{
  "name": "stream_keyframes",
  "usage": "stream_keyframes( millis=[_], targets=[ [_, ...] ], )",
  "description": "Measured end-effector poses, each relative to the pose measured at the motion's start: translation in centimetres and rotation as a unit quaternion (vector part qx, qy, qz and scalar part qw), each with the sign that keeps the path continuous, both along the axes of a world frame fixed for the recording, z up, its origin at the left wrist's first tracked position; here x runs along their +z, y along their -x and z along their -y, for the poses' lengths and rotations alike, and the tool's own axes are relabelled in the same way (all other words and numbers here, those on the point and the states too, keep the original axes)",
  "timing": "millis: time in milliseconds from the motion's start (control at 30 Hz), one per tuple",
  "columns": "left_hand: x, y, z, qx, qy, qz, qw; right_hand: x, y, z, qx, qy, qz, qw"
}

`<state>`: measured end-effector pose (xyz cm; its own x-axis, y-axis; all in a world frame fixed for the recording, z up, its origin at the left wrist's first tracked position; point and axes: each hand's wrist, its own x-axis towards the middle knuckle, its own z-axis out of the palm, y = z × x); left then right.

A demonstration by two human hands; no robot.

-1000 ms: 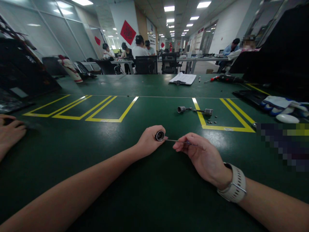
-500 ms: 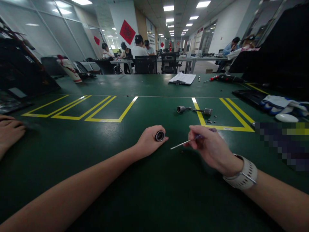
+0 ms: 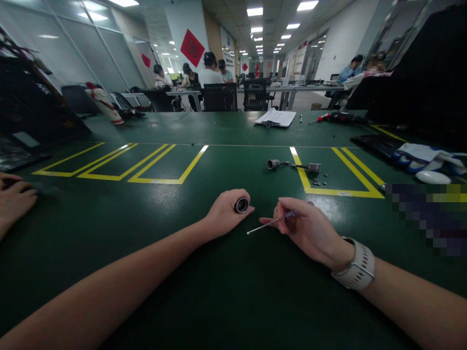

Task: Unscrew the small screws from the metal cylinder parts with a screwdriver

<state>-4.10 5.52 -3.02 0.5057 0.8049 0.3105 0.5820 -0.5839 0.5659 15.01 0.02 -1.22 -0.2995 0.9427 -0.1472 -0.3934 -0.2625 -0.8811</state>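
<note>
My left hand (image 3: 226, 213) is closed around a dark round cylinder (image 3: 242, 205) whose hollow, metal-rimmed end faces me. The rest of the cylinder is hidden in the fist. In my right hand (image 3: 308, 228) is a thin screwdriver (image 3: 266, 225) with a purple, see-through handle. Its shaft slants down to the left, with a small bright tip below and just right of the left hand, apart from the cylinder. Whether a small piece sits on the tip, I cannot tell. Beyond my hands lie two metal cylinders with stems, the left one (image 3: 273, 165) and the right one (image 3: 314, 168).
Several small nut-like pieces (image 3: 319, 183) lie by the right cylinder, inside yellow tape marks (image 3: 343, 193). Farther back are a clipboard with paper (image 3: 276, 118) and a red-black screwdriver (image 3: 321, 118). Gloves (image 3: 426, 158) lie at right. Another person's hand (image 3: 16, 199) rests at the left edge.
My right hand has moved left and slightly down with the screwdriver, bringing its tip nearer my left hand. The small dark piece on the table below the shaft no longer shows. My left hand stays put.
</note>
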Motion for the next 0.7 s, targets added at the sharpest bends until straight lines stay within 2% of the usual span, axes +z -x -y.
stream_keyframes(
  millis=[200,267,333,433,600,667,700],
  targets=[
    [-0.1,0.1,0.0,-0.008,-0.006,0.008,1.0,-0.2,0.0,0.3,-0.061,-0.098,-0.021,0.993],
    [0.0,0.0,0.1,-0.008,-0.011,0.005,1.0,-0.3,-0.2,0.6,-0.074,-0.15,0.021,0.986],
    [0.1,0.0,0.2,-0.01,-0.02,-0.004,1.0,-0.2,-0.2,1.0,-0.067,-0.205,0.106,0.971],
    [0.2,0.0,0.3,-0.022,-0.046,-0.028,0.998,0.1,0.0,1.7,-0.046,-0.284,0.254,0.924],
    [0.2,-0.1,0.4,-0.054,-0.077,-0.059,0.994,0.6,0.7,2.5,-0.051,-0.438,0.389,0.809],
    [0.2,-0.1,0.5,-0.059,-0.079,-0.064,0.993,0.6,0.9,2.6,-0.038,-0.455,0.421,0.784],
    [0.2,-0.1,0.5,-0.061,-0.078,-0.068,0.993,0.6,0.9,2.6,-0.032,-0.449,0.427,0.784]
  ],
)
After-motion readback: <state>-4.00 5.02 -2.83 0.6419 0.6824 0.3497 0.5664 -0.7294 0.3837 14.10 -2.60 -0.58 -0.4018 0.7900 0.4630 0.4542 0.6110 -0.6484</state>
